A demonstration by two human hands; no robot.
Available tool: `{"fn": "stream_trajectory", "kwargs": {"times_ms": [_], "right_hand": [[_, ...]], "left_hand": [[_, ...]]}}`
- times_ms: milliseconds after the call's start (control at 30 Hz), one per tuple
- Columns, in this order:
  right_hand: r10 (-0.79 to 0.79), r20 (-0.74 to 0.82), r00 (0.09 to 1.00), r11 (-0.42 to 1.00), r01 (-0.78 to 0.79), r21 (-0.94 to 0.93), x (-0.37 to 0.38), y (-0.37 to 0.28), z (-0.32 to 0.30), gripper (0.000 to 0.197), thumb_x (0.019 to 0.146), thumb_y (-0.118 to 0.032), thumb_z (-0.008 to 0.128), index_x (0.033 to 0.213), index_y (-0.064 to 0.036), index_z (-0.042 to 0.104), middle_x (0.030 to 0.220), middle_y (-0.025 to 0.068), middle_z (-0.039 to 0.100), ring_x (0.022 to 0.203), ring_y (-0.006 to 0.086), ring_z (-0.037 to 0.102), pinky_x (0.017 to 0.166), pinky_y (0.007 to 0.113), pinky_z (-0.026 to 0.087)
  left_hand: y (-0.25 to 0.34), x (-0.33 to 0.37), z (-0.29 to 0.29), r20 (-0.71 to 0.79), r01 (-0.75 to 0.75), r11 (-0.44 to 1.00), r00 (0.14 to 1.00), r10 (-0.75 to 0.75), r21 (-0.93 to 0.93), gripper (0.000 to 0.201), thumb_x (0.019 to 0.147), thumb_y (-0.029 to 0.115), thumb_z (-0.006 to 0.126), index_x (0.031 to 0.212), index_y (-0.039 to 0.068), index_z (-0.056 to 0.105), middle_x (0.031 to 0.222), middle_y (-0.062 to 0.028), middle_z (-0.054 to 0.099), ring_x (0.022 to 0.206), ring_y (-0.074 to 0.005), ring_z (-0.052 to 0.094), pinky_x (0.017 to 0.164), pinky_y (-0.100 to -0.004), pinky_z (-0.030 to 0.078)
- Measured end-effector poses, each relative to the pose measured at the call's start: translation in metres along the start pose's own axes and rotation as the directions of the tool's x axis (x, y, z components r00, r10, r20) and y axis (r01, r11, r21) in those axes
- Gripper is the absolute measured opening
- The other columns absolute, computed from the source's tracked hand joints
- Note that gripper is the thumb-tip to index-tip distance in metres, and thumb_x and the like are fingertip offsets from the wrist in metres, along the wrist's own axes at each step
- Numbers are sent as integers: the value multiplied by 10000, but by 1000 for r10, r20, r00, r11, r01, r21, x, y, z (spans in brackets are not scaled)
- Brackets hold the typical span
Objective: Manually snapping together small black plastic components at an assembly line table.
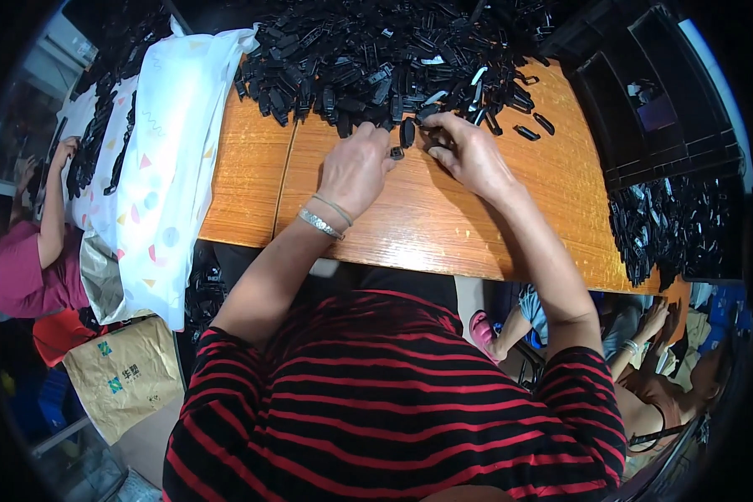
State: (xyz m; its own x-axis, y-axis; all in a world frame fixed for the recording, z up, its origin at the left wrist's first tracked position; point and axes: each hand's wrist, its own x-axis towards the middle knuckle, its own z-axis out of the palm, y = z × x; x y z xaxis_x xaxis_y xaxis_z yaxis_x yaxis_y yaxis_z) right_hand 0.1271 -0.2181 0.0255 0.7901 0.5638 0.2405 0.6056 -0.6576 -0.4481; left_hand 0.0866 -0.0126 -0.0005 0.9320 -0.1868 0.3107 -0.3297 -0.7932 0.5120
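A heap of small black plastic parts [368, 71] covers the far side of the wooden table [410, 226]. My left hand [358, 167] is at the heap's near edge, its fingers curled in around a small black plastic part [396, 153] that shows at the fingertips. To the right of it, my right hand [474, 163] has its thumb and forefinger apart, with the forefinger reaching the parts at the edge of the heap. Between the two hands, one black oval part [407, 132] lies at the heap's front.
A white patterned plastic sheet [163, 142] drapes over the table's left side. Black bins [661, 109] stand at the right, with another heap of black parts [669, 226] by them. One person [33, 268] works at the left, another [665, 385] sits at the right. A brown sack [130, 376] is at lower left.
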Motion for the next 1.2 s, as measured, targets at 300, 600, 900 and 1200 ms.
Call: {"fn": "stream_trajectory", "kwargs": {"times_ms": [300, 600, 900, 1200], "right_hand": [[575, -161, 802, 101, 126, 987, -37, -60, 34, 207, 890, -15, 656, 1086, -12, 590, 841, 70, 662, 678, 129, 660, 591, 227, 545], [443, -70, 894, 518, -192, 833, -44, -83, 43, 218, 889, -3, 663, 1083, 15, 564, 792, 40, 653, 697, 75, 621, 607, 198, 499], [379, -285, 881, 757, -117, 643, -38, -94, 34, 209, 849, 13, 703, 1038, -10, 617, 776, -22, 569, 685, 34, 526, 593, 181, 443], [242, -350, 905, 925, -106, 365, -41, -90, 43, 202, 767, 0, 762, 929, 0, 641, 759, 41, 549, 637, 104, 543, 556, 231, 455]], "left_hand": [[10, -29, -4, 294, 342, 174, 922, -251, -923, 257, 918, 71, 624, 1154, -13, 567, 861, -9, 624, 680, -65, 576, 612, -199, 481], [9, -39, -21, 283, 300, 47, 933, -222, -953, 202, 949, 126, 610, 1128, 34, 597, 779, 40, 606, 629, -17, 507, 544, -160, 368], [9, -43, -28, 194, 218, 123, 965, -178, -968, 237, 923, 69, 634, 1141, -10, 583, 860, 20, 641, 693, -16, 537, 617, -166, 447], [9, -55, -15, 182, 214, 147, 962, -205, -966, 261, 935, 56, 613, 1182, -19, 579, 800, 25, 623, 642, -17, 526, 604, -159, 439]]}}
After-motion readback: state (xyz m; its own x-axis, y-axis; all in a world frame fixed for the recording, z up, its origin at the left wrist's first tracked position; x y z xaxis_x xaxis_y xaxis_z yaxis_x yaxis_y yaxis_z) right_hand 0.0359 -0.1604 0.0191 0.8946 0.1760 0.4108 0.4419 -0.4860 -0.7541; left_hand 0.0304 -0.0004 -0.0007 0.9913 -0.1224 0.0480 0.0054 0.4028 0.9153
